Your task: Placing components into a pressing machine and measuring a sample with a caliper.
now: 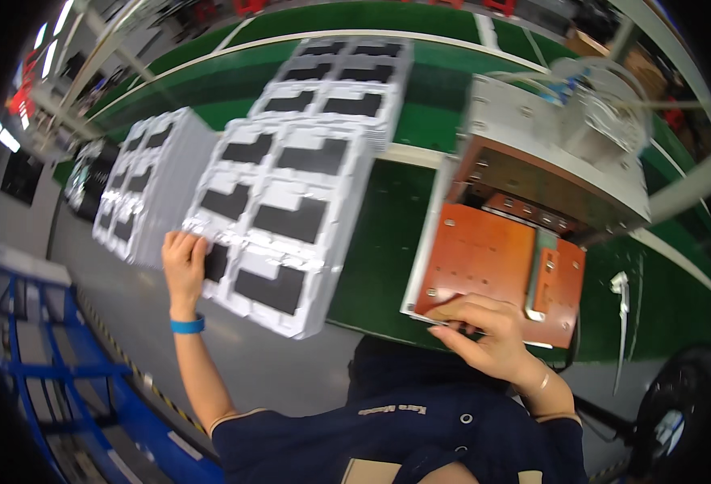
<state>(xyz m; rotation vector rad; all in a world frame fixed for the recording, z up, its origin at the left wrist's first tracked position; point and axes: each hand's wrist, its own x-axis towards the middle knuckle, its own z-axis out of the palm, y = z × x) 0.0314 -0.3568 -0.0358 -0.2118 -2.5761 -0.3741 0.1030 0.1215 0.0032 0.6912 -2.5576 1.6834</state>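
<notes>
**Factory assembly line, bench station**

Site reads as an electronics factory floor. Long green worktop [388,218] with white lane stripes runs past the fingers like a conveyor line. Stacks of white moulded trays [283,202] holding dark flat panels sit beyond the left-hand fingers [185,242], more stacks further along. An orange-plated metal press fixture [501,258] stands just beyond the right-hand fingers [460,319]. Grey concrete floor, hazard-striped tape, blue steel rack [41,355] left of the fingers. Strip lights overhead.

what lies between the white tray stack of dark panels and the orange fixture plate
A bare strip of green belt, in the head view, separates the white tray stack from the orange fixture plate.
</notes>
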